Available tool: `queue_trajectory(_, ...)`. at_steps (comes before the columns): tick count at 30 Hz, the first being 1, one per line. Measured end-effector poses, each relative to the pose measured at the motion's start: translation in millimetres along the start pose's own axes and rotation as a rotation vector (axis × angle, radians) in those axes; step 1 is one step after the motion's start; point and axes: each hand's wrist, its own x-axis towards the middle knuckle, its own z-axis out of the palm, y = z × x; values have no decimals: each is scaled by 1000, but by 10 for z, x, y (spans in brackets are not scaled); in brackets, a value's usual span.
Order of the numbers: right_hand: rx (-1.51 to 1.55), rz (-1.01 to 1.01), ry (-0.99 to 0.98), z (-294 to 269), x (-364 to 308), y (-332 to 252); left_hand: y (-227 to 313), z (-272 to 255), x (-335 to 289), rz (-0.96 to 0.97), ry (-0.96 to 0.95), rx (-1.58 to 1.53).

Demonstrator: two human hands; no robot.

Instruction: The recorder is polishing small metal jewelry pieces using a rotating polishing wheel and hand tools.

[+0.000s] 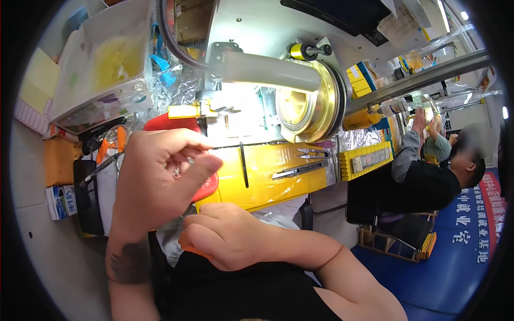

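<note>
Your left hand [160,179] curls over a red plastic tray [208,187], thumb and forefinger slightly parted; tiny shiny silver pieces [177,171] show inside, though I can't tell whether they're gripped. Your right hand [227,235] clenches a mostly hidden orange object [199,251] beside the yellow tabletop [267,190].

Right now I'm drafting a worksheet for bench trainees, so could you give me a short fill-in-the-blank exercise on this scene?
1. The hand with a shiny silvery piece among its fingers is the person's ____ one.
2. The right hand is curled over a thing coloured ____.
3. The tweezers lie on a covering coloured ____.
4. The thin stick left of the tweezers is coloured ____.

Missing words: left; orange; yellow; black.
</note>
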Motion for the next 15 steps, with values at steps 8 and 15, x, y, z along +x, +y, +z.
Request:
queue_trajectory(8,24,160,361,-22,-116,146,-21,-250,632,118,73,359)
queue_trajectory(15,-388,196,644,-229,-739,607,-539,-461,595,180,-15,696)
